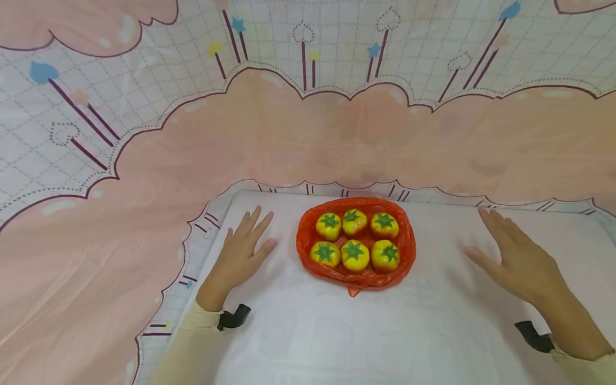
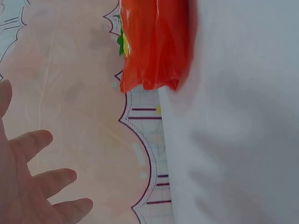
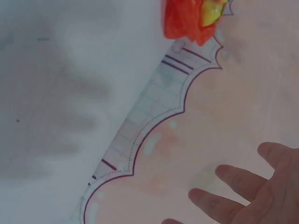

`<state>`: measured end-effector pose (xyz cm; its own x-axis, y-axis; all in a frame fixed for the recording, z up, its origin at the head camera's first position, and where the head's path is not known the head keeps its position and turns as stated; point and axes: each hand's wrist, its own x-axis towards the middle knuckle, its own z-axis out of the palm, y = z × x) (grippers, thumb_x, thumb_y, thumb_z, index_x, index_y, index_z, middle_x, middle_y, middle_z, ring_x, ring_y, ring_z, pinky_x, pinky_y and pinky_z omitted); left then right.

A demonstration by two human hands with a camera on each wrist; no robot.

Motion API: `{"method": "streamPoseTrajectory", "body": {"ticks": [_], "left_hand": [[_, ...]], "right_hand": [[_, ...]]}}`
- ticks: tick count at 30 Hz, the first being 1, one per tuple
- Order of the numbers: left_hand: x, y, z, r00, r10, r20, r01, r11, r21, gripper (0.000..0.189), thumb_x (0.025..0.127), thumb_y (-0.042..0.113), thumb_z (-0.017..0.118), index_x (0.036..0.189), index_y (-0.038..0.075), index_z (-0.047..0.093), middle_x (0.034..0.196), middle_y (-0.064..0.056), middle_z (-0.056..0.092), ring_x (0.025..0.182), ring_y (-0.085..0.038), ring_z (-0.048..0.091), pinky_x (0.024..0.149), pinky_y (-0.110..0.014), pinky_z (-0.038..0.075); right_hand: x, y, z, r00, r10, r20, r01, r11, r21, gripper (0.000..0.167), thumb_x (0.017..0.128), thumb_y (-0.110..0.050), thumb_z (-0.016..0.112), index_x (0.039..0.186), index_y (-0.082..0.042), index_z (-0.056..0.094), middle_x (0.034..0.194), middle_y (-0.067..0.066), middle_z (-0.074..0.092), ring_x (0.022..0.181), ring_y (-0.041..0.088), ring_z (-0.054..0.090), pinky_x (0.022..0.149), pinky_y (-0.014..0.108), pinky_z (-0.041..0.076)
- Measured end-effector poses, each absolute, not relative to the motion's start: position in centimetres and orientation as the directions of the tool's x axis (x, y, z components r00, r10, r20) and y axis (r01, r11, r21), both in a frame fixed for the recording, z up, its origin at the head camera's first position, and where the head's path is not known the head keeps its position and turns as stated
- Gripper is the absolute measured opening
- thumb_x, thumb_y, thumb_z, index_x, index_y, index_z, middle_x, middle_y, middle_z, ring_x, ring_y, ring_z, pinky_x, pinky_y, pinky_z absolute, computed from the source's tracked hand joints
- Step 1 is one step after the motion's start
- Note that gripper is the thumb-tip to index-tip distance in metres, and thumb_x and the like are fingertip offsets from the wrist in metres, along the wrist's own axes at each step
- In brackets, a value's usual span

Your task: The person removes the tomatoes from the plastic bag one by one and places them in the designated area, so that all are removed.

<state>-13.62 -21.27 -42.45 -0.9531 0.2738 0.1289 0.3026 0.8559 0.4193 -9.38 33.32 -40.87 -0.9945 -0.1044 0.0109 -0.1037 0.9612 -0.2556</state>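
Note:
An oval container wrapped in red plastic (image 1: 308, 262) stands on the white table, with several yellow-and-red round fruits (image 1: 355, 255) in two rows inside. Each fruit bears a green star-shaped leaf top; they look like toy tomatoes or persimmons. To the container's left, apart from it, my left hand (image 1: 243, 256) hovers with fingers spread. My right hand (image 1: 522, 259) is farther off on the right side, fingers straight and thumb apart. Neither hand holds anything. The red plastic (image 2: 156, 44) shows at the top of the left wrist view and the fruit (image 3: 211, 11) at the top of the right.
The white tabletop (image 1: 308, 337) reaches toward me and to both sides. Behind it and on the left hangs a pink-and-white cloth (image 1: 337, 139) printed with candles and scalloped edges. Dark straps (image 1: 234, 316) sit at the wrists.

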Motion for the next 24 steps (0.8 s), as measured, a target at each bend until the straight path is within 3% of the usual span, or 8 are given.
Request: {"method": "streamPoseTrajectory", "body": {"ticks": [8, 16, 24], "left_hand": [[-14.5, -19.3, -43.6, -0.959, 0.267, 0.098, 0.271, 0.755, 0.598, 0.064, 0.105, 0.049, 0.046, 0.162, 0.026, 0.031, 0.171, -0.006, 0.021, 0.157, -0.037, 0.022, 0.120, -0.068, 0.024], [-15.2, -17.4, -44.9, -0.969, 0.233, 0.083, 0.222, 0.668, 0.711, 0.057, 0.107, 0.041, 0.045, 0.160, 0.023, 0.036, 0.168, -0.008, 0.030, 0.155, -0.033, 0.028, 0.122, -0.060, 0.028], [-16.3, -15.8, -46.5, -0.981, 0.182, 0.070, 0.165, 0.582, 0.796, 0.052, 0.108, 0.040, 0.044, 0.157, 0.023, 0.042, 0.163, -0.007, 0.040, 0.150, -0.031, 0.040, 0.120, -0.055, 0.035]], "right_hand": [[-10.1, 31.8, -41.1, -0.990, -0.139, -0.010, -0.127, 0.928, -0.351, 0.087, 0.099, -0.057, 0.054, 0.165, -0.030, 0.004, 0.162, 0.026, 0.033, 0.138, 0.058, 0.040, 0.095, 0.084, 0.035], [-10.7, 29.0, -41.8, -0.988, -0.152, -0.016, -0.128, 0.883, -0.451, 0.083, 0.099, -0.056, 0.055, 0.165, -0.029, 0.015, 0.151, 0.025, 0.051, 0.135, 0.054, 0.046, 0.097, 0.081, 0.037], [-11.3, 26.7, -42.6, -0.985, -0.172, -0.002, -0.140, 0.806, -0.575, 0.075, 0.099, -0.051, 0.058, 0.161, -0.022, 0.031, 0.141, 0.021, 0.061, 0.126, 0.045, 0.057, 0.097, 0.066, 0.052]]}}
